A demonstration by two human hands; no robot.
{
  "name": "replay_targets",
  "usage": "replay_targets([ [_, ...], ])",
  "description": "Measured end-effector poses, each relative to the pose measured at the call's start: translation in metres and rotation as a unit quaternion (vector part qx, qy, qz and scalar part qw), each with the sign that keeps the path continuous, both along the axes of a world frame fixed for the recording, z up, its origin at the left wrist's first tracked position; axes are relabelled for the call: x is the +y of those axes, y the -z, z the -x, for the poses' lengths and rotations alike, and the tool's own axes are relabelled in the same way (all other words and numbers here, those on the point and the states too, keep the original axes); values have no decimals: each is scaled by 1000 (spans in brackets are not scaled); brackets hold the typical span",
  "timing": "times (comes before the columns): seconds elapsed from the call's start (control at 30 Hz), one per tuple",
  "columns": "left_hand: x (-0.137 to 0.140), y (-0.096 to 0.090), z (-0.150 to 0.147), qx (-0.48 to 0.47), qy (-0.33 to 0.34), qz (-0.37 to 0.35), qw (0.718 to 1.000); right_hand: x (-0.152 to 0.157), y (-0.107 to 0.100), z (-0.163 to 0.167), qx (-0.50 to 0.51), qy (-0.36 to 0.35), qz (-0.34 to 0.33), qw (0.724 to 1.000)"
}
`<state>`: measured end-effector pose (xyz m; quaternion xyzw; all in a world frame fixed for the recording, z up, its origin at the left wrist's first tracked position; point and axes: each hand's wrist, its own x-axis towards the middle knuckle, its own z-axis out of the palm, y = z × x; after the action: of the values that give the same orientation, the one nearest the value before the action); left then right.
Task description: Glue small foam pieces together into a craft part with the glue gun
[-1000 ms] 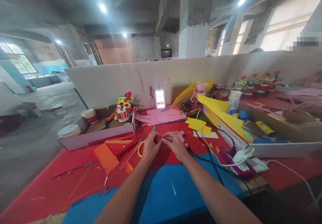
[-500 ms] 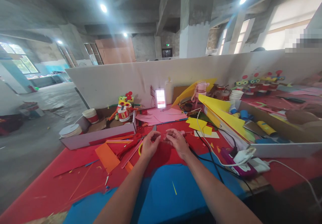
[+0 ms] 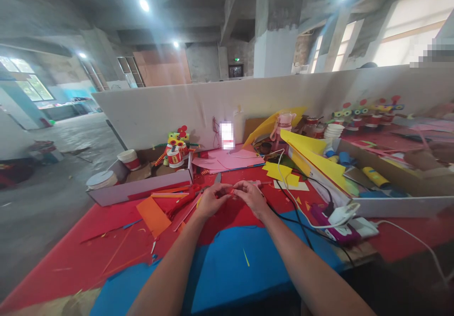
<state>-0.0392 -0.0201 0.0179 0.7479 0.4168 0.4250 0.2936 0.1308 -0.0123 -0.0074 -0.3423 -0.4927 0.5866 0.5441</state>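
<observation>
My left hand and my right hand meet over the red table covering, fingertips pinched close together. Between them is a small red piece, mostly hidden by the fingers, perhaps paper; its exact shape cannot be made out. Scissors lie just beyond my left hand, blade tip showing. To the left of that hand is an orange paper sheet. A pink tool, partly covered, lies behind my right hand. Blue sheet material spreads beneath my forearms, with a thin yellow sliver on it.
A box at left holds paper cups and a paper-cup figure. Pink sheets lie by the white partition. On the right are a long box of coloured paper rolls, a purple power strip and trailing cables.
My hands have come closer together, and the fingertips now meet at the small red piece. The camera view has shifted slightly.
</observation>
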Motion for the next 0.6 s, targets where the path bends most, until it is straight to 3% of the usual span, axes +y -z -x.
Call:
replay_targets([
  [0.23, 1, 1, -2, 13, 3, -21, 1000, 1, 2, -1, -34, -5, -31, 999],
  [0.6, -3, 1, -5, -32, 14, 2, 999, -2, -1, -4, 14, -43, 7, 999],
])
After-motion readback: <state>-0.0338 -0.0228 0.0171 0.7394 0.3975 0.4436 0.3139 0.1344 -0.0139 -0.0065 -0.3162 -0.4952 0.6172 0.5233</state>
